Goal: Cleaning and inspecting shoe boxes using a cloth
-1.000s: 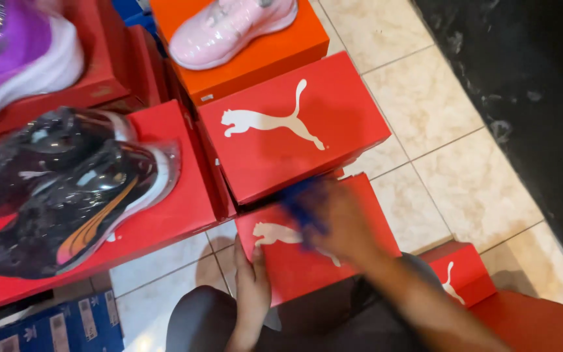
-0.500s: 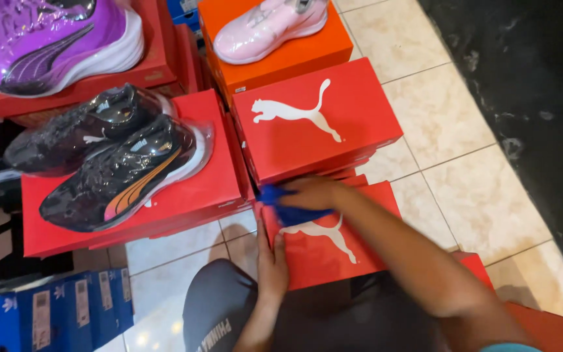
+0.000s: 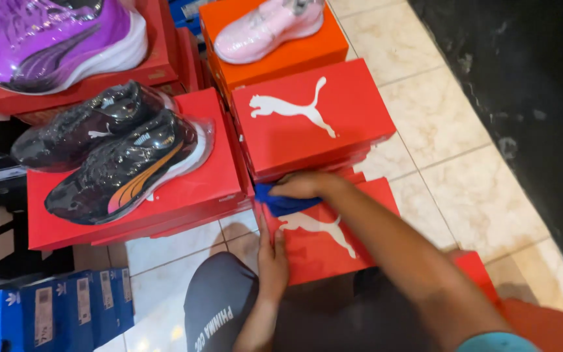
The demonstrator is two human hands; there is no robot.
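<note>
Shoes are sitting on stacked boxes at the far left: a purple shoe (image 3: 53, 39) up top, and below it two black shoes wrapped in clear film (image 3: 118, 156), lying on a broad red box (image 3: 197, 195). Blue boxes (image 3: 53, 313) are standing in the lower left corner on the pale tiled floor (image 3: 438, 117).

Moving toward the middle, the left hand (image 3: 272, 257) is lying flat, fingers together and stretched out, against the left edge of a low red shoebox (image 3: 320, 244). This box is glossy red with a white leaping-cat emblem on its lid; it is sitting on the floor in front of the person's knee, just below a taller stack.

Above it, the right hand (image 3: 307, 186) is pressing a crumpled blue cloth (image 3: 281, 202) onto the far end of that lid, fingers curled down over the cloth and holding it. Behind the hand, another red box with the same emblem (image 3: 314, 120) is topping the stack, and an orange box (image 3: 288, 58) beyond is carrying a pink shoe (image 3: 268, 29).
</note>
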